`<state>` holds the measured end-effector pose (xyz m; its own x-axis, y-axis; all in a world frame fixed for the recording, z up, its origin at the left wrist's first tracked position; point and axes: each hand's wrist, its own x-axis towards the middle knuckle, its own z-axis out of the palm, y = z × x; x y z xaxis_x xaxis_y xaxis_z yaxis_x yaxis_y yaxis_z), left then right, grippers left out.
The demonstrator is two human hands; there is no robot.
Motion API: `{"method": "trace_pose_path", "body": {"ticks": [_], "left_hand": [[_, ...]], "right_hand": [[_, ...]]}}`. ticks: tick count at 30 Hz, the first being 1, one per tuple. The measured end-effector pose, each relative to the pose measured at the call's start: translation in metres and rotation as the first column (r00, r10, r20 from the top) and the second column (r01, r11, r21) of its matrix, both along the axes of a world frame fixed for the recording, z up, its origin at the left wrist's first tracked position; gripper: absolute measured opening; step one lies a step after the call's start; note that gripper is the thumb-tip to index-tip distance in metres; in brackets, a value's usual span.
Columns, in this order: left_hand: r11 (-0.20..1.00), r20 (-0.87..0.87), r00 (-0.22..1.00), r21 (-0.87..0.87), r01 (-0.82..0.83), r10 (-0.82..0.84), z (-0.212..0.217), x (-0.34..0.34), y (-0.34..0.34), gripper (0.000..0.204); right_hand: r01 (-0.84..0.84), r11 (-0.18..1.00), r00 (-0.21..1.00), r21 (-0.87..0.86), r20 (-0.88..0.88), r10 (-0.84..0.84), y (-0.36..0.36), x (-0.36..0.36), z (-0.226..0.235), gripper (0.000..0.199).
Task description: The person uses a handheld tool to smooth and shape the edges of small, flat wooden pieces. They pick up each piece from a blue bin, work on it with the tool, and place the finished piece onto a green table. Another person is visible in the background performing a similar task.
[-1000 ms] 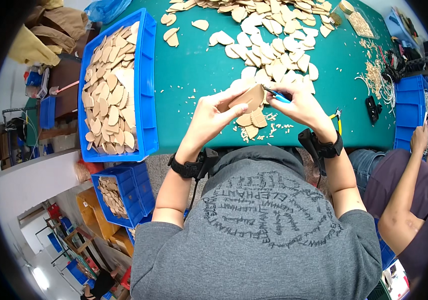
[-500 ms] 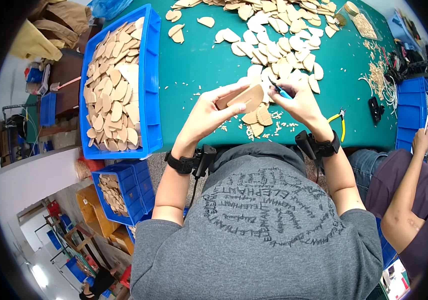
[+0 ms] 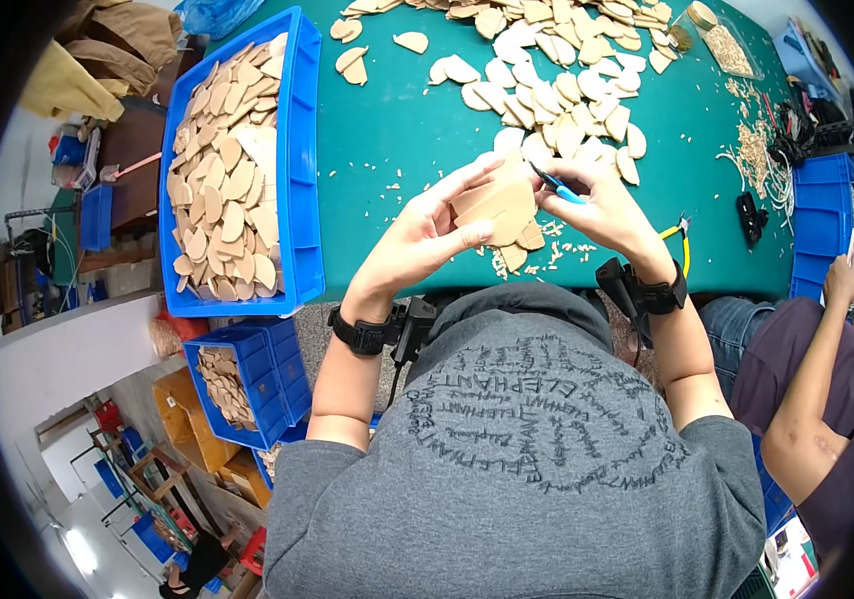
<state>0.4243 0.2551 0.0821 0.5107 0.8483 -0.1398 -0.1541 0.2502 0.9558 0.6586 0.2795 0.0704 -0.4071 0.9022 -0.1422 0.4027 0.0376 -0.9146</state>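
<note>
My left hand [image 3: 427, 225] is closed around flat tan half-round pieces [image 3: 502, 212], which look like wood or board. Thumb and fingers pinch them from the left, above the table. In my right hand [image 3: 597, 208] lies a slim blue-handled tool [image 3: 565, 192] with a dark pointed tip; its exact kind is not clear. The right fingertips are up against the right edge of the held pieces. Below them, more tan pieces [image 3: 515, 258] lie on the green table [image 3: 387, 130] among small light scraps [image 3: 557, 256].
A blue crate [image 3: 299, 200] full of tan pieces stands left. A loose heap of pieces [image 3: 547, 100] spreads beyond my hands. To the right lie yellow-handled cutters [image 3: 685, 245], a black object [image 3: 750, 218] and a clear jar [image 3: 727, 50]. A co-worker's arm [image 3: 812, 399] reaches toward another blue crate [image 3: 819, 225].
The held pieces have turned to show more of their broad face. My right hand has come left against them, and its tool has tilted slightly.
</note>
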Motion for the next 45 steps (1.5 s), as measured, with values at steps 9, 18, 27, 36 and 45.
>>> {"method": "trace_pose_path", "body": {"ticks": [9,18,27,36,45], "left_hand": [[0.998,0.051,0.997,0.019,-0.055,0.054,0.002,0.003,-0.007,0.065],[0.994,0.028,0.996,0.055,-0.091,0.089,0.002,0.004,-0.010,0.062],[0.992,0.043,0.993,0.060,-0.112,0.110,0.000,0.005,-0.011,0.060],[0.989,0.021,0.992,0.082,-0.127,0.125,-0.003,0.005,-0.008,0.060],[0.985,-0.047,0.991,0.131,-0.117,0.124,-0.002,0.004,-0.006,0.053]], "right_hand": [[0.051,0.999,0.998,-0.020,-0.023,-0.051,-0.008,0.000,0.002,0.025],[0.038,0.998,0.999,-0.041,0.025,-0.037,-0.011,0.000,0.006,0.026],[0.003,0.999,1.000,-0.044,0.014,-0.002,-0.011,-0.001,0.005,0.026],[0.032,0.999,0.998,0.038,0.057,-0.034,-0.008,-0.006,-0.002,0.024],[0.071,0.995,0.996,0.074,0.049,-0.075,-0.004,-0.009,-0.008,0.024]]}}
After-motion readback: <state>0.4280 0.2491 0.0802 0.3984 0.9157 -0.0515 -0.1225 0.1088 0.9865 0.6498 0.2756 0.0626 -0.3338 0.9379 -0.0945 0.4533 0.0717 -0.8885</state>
